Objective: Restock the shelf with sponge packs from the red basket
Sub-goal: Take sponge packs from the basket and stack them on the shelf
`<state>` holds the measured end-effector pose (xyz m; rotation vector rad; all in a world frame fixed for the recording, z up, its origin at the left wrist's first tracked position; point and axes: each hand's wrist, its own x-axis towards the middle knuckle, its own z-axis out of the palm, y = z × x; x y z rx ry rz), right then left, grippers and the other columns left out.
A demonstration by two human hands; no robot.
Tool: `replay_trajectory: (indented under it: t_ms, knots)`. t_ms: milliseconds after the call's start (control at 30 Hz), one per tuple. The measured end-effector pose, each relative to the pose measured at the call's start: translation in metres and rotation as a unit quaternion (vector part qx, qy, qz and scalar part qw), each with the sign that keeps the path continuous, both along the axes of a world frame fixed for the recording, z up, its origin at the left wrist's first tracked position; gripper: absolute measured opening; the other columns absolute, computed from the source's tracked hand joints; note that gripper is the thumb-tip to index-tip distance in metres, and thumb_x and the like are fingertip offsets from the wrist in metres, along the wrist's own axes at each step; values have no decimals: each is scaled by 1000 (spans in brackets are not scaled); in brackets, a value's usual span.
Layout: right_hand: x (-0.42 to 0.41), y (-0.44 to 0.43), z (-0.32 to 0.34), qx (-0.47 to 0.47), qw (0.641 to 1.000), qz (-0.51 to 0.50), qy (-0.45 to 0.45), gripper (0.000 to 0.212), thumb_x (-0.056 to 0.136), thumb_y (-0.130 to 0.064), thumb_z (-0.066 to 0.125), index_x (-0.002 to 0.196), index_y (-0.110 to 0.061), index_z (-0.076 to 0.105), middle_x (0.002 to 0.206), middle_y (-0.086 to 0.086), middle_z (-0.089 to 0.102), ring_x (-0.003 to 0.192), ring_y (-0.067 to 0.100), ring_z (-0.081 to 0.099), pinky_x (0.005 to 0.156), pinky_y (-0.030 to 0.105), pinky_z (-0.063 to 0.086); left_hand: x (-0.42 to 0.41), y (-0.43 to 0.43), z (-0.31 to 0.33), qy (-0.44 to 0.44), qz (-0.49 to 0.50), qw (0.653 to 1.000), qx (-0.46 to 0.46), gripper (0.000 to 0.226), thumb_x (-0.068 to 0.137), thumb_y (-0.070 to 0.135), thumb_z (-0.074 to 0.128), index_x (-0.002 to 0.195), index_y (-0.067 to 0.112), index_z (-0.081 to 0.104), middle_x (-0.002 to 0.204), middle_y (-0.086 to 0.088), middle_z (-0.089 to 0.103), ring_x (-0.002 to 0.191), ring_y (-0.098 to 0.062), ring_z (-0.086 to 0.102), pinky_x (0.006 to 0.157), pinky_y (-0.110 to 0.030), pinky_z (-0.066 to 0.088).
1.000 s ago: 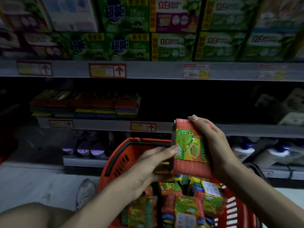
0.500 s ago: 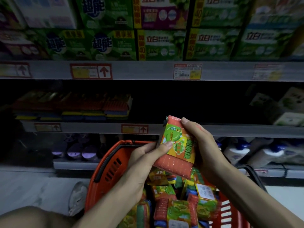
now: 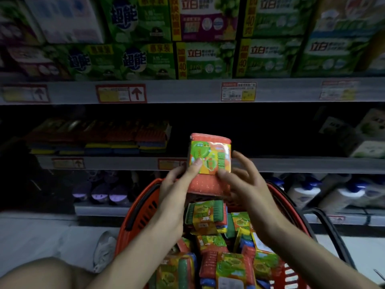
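Note:
I hold a sponge pack (image 3: 210,157), orange-red with a green and yellow label, face-up above the red basket (image 3: 137,213). My left hand (image 3: 177,184) grips its lower left edge with the thumb on the label. My right hand (image 3: 243,180) touches its lower right corner, fingers spread. The basket below holds several more sponge packs (image 3: 206,220). A row of stacked sponge packs (image 3: 104,136) lies on the dark middle shelf (image 3: 125,162) to the left; the shelf space behind the held pack is dark.
Green detergent boxes (image 3: 204,57) fill the upper shelf. White bottles (image 3: 341,195) lie on the low shelf at right, purple items (image 3: 100,195) at left. Pale boxes (image 3: 366,138) sit at the right of the middle shelf. A shoe (image 3: 104,251) rests on the floor.
The pack has turned from tilted on edge to flat with its label facing me and has risen toward the middle shelf. My right hand has loosened from wrapping its side to touching the corner.

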<state>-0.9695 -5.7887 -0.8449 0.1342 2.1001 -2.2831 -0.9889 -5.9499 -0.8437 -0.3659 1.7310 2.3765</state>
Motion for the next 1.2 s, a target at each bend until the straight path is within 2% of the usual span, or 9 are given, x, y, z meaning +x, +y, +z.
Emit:
replay_trajectory:
  t_ms: [67, 200, 367, 467, 567, 733, 900, 1067, 1200]
  knots:
    - [6, -10, -6, 25, 999, -11, 27, 59, 85, -45, 78, 137, -48, 51, 119, -4, 68, 103, 13, 72, 85, 34, 61, 0, -5, 3, 15, 44, 999, -7, 47, 82, 44, 78, 120, 18, 67, 104, -6, 79, 87, -18, 78, 61, -25, 58]
    - [6, -22, -10, -12, 999, -36, 30, 43, 91, -29, 72, 129, -41, 56, 108, -1, 72, 98, 11, 73, 77, 27, 62, -1, -12, 2, 61, 44, 996, -47, 62, 75, 53, 78, 126, 22, 66, 114, -4, 76, 99, -19, 76, 82, -35, 60]
    - [-1, -25, -12, -49, 997, -61, 17, 35, 92, -29, 71, 125, -31, 62, 107, 1, 77, 99, 16, 75, 81, 30, 62, -1, -27, -8, 116, 24, 975, -186, 55, 80, 55, 80, 129, 37, 65, 130, 9, 52, 115, -4, 59, 89, -16, 49]
    - [-4, -31, -15, -32, 997, -68, 28, 29, 92, -29, 72, 119, -26, 63, 107, 2, 76, 99, 17, 75, 83, 33, 62, -3, -36, -17, 108, 21, 976, -188, 63, 70, 62, 80, 127, 38, 68, 130, 2, 61, 113, -10, 65, 95, -31, 56]
    - [-6, -39, -19, -21, 996, -72, 39, 28, 92, -27, 73, 119, -26, 65, 110, 0, 76, 102, 15, 74, 86, 34, 61, -6, -40, -22, 104, 73, 976, -177, 51, 80, 47, 83, 126, 30, 68, 121, 5, 70, 110, -8, 68, 86, -24, 54]
    - [-18, -52, -21, 40, 991, -99, 81, 29, 92, -30, 73, 119, -39, 68, 108, -8, 74, 104, 7, 70, 88, 30, 57, -20, -38, -20, 104, 140, 972, -160, 27, 83, 32, 82, 101, 19, 68, 96, 0, 74, 91, -13, 71, 68, -15, 51]
    - [-41, -62, -23, 20, 987, -130, 87, 30, 95, -20, 71, 120, -35, 68, 104, -11, 74, 99, 0, 70, 81, 20, 59, -39, -38, -18, 116, 140, 965, -188, 21, 84, 38, 82, 93, 23, 70, 89, 4, 75, 84, -9, 71, 69, -20, 52]
    - [-62, -77, -30, 2, 983, -162, 88, 31, 93, -14, 73, 120, -29, 70, 110, -10, 74, 105, 4, 70, 88, 23, 58, -61, -43, -23, 117, 153, 963, -189, 15, 85, 39, 79, 97, 32, 73, 102, 7, 74, 98, -9, 69, 83, -27, 55]
    - [-70, -88, -40, 4, 975, -203, 92, 29, 92, -12, 74, 116, -28, 69, 107, -15, 73, 98, -2, 69, 92, 25, 57, -70, -45, -25, 112, 147, 967, -177, 18, 90, 29, 76, 108, 27, 75, 100, 6, 75, 93, -5, 70, 73, -15, 51]
